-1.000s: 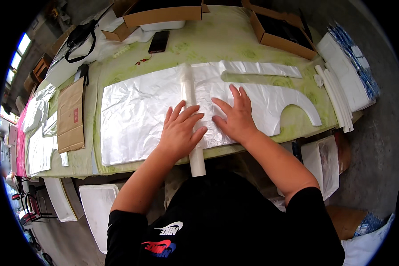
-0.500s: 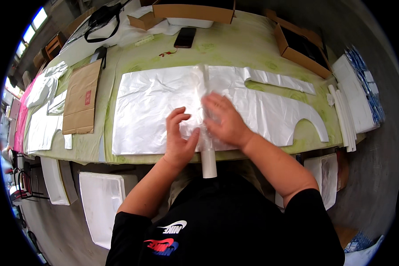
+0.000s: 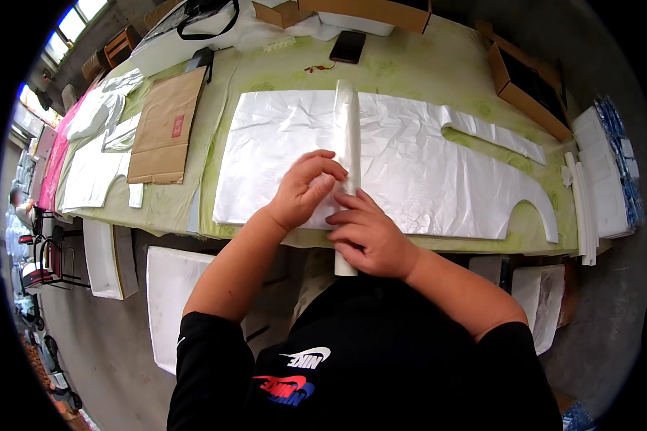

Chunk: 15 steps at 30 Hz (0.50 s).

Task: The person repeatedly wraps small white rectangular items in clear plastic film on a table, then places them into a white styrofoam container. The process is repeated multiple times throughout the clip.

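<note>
Basically, the white plastic film lies flat near the near edge of the green-patterned tabletop, glossy and finely crinkled, its left part squared off and its right part cut into a narrow strip on the far side and a hooked curve around a rounded notch on the near side. A smooth whitish roll rests across its middle, the far end reaching just beyond the film's far edge and the near end jutting over the tabletop's near edge toward the person. The left hand is half curled beside the roll, fingers bent toward the thumb; whether it pinches any film I cannot tell. The right hand lies across the roll's near part, fingers loosely bent over it rather than wrapped around. Patterned cloth shows between the film and a dark phone toward the far edge, and a narrower band separates the film's left side from a brown cardboard sheet. An open carton sits toward the far right corner; slim white rolls lie by the right edge, close to the film's hooked end.
</note>
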Motion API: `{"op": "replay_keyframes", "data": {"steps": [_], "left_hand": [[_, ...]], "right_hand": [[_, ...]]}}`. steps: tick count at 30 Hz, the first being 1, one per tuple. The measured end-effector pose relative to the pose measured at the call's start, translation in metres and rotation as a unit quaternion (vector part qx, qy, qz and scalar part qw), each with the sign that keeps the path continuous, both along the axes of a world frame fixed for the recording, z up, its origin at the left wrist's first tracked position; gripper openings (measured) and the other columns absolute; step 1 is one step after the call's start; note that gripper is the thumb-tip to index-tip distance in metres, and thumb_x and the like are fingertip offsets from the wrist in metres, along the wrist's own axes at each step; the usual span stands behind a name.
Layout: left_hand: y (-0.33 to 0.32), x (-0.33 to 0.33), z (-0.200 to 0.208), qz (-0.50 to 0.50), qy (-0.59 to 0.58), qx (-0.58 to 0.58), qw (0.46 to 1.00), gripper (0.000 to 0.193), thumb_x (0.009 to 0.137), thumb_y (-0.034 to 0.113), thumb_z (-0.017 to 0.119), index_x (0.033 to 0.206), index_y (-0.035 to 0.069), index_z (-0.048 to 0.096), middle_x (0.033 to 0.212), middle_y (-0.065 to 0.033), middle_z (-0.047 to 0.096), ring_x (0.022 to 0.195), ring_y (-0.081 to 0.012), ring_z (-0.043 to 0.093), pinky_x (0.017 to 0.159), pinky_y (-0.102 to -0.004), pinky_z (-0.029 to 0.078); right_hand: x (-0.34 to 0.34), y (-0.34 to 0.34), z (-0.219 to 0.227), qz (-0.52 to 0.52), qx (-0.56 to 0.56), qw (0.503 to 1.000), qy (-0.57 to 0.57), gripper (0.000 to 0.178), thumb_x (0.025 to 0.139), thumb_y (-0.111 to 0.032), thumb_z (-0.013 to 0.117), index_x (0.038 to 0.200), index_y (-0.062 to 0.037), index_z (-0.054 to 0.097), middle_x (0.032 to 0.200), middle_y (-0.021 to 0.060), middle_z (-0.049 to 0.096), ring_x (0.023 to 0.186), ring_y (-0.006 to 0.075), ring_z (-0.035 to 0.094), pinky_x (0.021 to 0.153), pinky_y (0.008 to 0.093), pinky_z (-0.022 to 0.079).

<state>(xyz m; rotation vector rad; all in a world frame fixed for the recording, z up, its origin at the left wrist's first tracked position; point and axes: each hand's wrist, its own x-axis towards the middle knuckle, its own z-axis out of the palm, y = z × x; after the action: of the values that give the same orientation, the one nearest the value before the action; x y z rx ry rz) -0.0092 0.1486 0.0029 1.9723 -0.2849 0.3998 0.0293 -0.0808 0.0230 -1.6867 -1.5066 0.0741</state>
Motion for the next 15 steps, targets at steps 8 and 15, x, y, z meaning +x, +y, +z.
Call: {"op": "replay_keyframes", "data": {"steps": [8,15], "left_hand": [[0.017,-0.027,0.041,-0.035,0.048,0.266,0.962,0.047,0.099,0.048,0.052,0.119,0.010,0.073,0.141,-0.0115,0.063,0.146,-0.0355,0.041,0.118,-0.0511,0.029],[0.003,-0.039,0.020,0.203,0.143,0.032,0.968,0.073,0.084,0.021,0.080,0.147,0.006,0.046,0.157,-0.0219,0.036,0.140,-0.0387,0.043,0.116,-0.0442,0.038]], "right_hand": [[-0.018,0.047,-0.006,0.136,0.088,0.986,0.038,0.020,0.078,-0.004,0.073,0.098,-0.0101,0.072,0.099,0.0077,0.068,0.101,0.0301,0.065,0.100,0.0494,0.048],[-0.022,0.004,0.001,0.077,0.070,0.994,0.035,0.026,0.078,-0.005,0.075,0.103,-0.0111,0.071,0.104,0.0063,0.068,0.110,0.0304,0.063,0.112,0.0554,0.041]]}}
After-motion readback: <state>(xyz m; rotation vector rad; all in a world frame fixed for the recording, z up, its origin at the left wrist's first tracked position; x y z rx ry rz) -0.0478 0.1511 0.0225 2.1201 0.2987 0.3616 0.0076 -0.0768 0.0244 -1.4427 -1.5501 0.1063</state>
